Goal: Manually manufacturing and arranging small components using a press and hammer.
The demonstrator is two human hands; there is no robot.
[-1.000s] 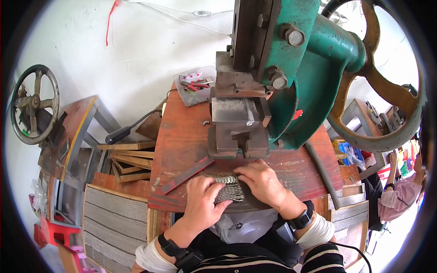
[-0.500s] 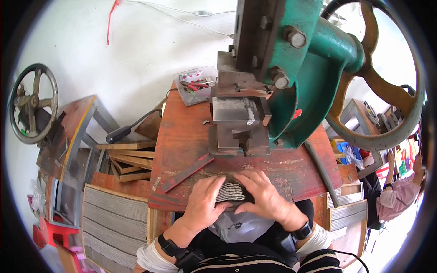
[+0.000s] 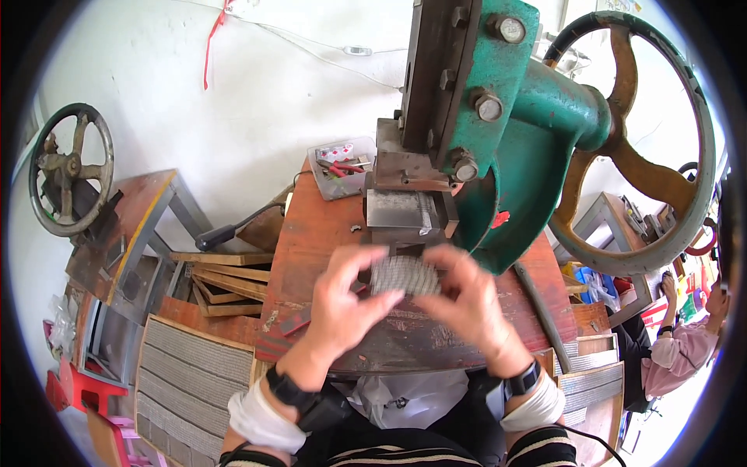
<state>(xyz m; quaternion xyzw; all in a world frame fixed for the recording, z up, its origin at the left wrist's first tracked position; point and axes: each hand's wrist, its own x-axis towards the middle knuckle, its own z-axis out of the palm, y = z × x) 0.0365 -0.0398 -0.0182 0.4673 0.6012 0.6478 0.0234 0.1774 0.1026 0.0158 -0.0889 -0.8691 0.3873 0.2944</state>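
Between my two hands is a small grey block with fine ridged rows (image 3: 405, 275), raised over the wooden table (image 3: 311, 241) just in front of the press. My left hand (image 3: 342, 303) grips its left side with fingers and thumb. On the opposite side my right hand (image 3: 471, 303) grips it too, somewhat smeared by motion. Behind the block stands a green hand press (image 3: 537, 148) with a steel die block (image 3: 397, 208) under its ram. The block partly covers the lower part of the die. Whether it is one piece or several stacked strips, I cannot tell.
A large handwheel (image 3: 626, 140) sits right of the press. A dark rod (image 3: 542, 315) lies along the table's right side, a red bar (image 3: 294, 324) at left. A plastic box of tools (image 3: 331, 185) stands behind. Wooden trays (image 3: 202, 333) hold grey ridged strips; a person (image 3: 677, 354) is far right.
Both hands have lifted the block from the table's front edge forward toward the press. Its ridged face now shows more fully. The view has shifted slightly.
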